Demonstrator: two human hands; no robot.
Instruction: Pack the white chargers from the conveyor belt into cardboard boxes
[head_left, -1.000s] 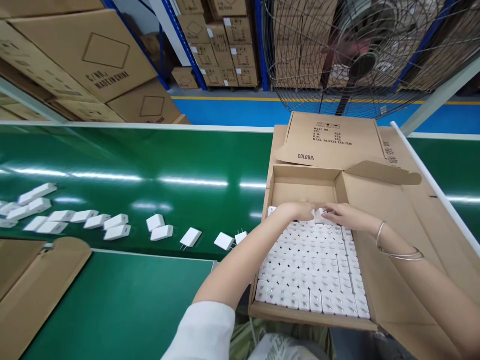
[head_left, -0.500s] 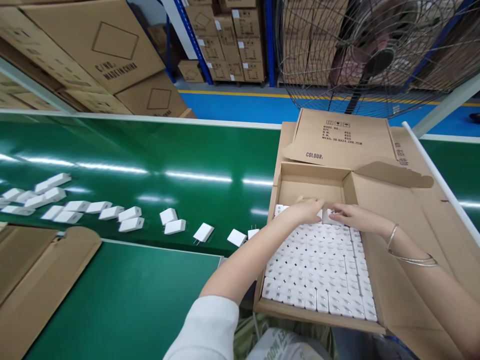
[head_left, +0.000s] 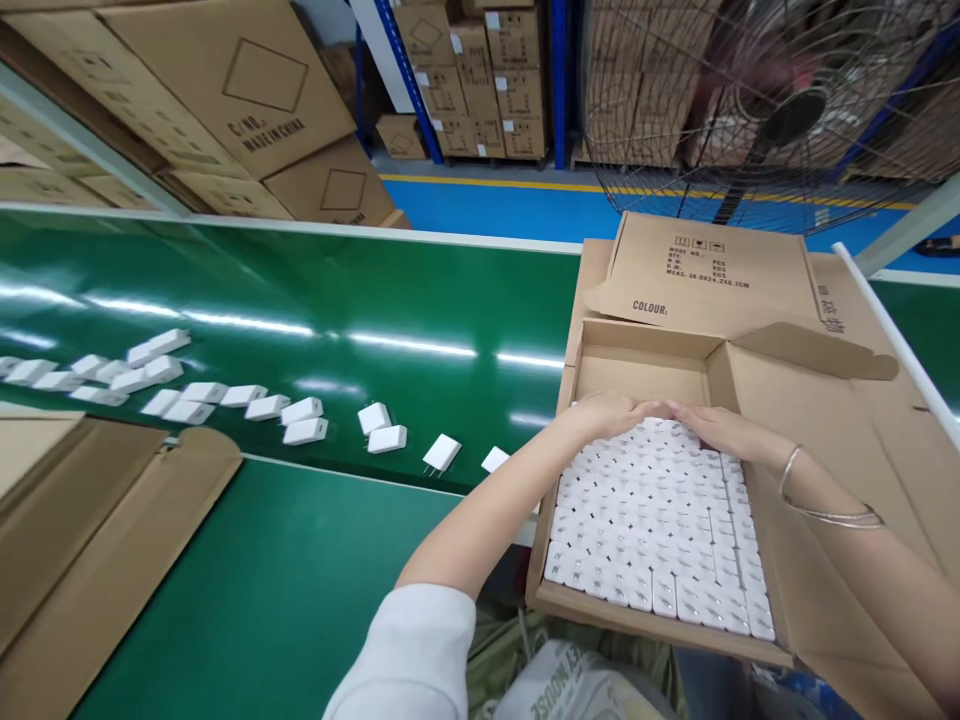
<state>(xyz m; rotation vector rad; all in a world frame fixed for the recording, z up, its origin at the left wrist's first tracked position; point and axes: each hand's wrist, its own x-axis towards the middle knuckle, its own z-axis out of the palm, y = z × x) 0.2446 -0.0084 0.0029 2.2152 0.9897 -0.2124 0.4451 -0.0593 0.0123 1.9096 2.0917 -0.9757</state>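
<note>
An open cardboard box (head_left: 652, 625) stands in front of me, with tight rows of white plug chargers (head_left: 637, 510), their metal prongs upward. My left hand (head_left: 611, 413) lies with outstretched fingers along the far edge of the rows. From the other side my right hand (head_left: 712, 428) rests flat on the same far row, fingers straight, its fingertips close to the left ones. Both hands touch the chargers and neither is closed around one. The chargers under the palms are partly hidden. Behind the hands, the bare bottom of the box shows.
Loose white chargers (head_left: 304, 430) lie scattered along the green conveyor belt (head_left: 450, 290) to the left. A cardboard flap (head_left: 112, 540) juts in at lower left. The box's lid (head_left: 697, 270) is folded back. Beyond stand a wire-caged fan (head_left: 780, 110) and stacked cartons (head_left: 480, 80).
The view has shifted, so the box appears slightly farther right. My fingers, earlier bent around chargers at the far row, now lie straighter along its edge. The loose chargers have slid right.
</note>
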